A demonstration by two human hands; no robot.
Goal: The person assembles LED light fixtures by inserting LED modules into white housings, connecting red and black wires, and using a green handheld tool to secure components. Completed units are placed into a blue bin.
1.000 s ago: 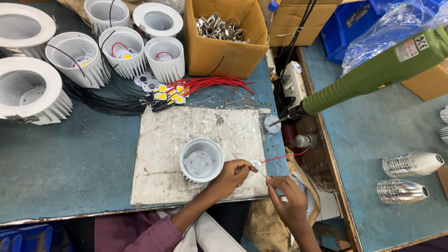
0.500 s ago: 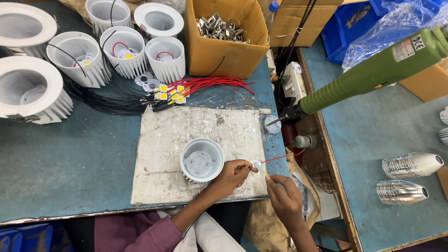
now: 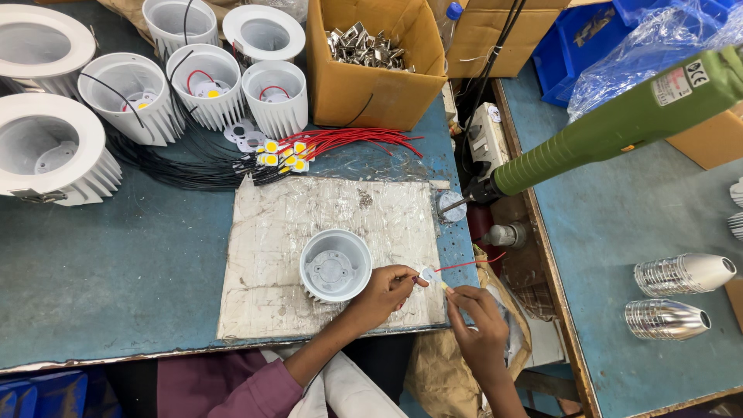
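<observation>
**A:** What do you have on the feed?

**B:** I see both hands low over the worn board [image 3: 309, 224] on the blue table [image 3: 116, 286]. My left hand [image 3: 381, 292] pinches a small round white disc [image 3: 427, 274] between thumb and fingertips, closed on it. A red wire [image 3: 468, 265] runs off the disc to the right, past the board's edge.

**A:** And the right?

**B:** The right hand [image 3: 478, 329] sits just below and beside the disc, fingers drawn together on a thin yellowish tip [image 3: 445, 286] that meets the disc's edge. I cannot tell what that tip belongs to; it is too small. The two hands are close together, nearly touching at the disc.

**A:** What lies nearest them?

**B:** A white finned lamp housing [image 3: 335, 265] stands open-side up on the board, just left of my left hand. Beyond the board's top edge is a bundle of red and black leads with yellow chips [image 3: 282, 155], then more white housings [image 3: 209, 83]. A cardboard box of metal clips [image 3: 371, 66] stands behind. A green power screwdriver [image 3: 611, 131] hangs tilted at the right, tip near the board's corner. Two silvery bullet-shaped shells [image 3: 681, 272] lie on the far right bench.
</observation>
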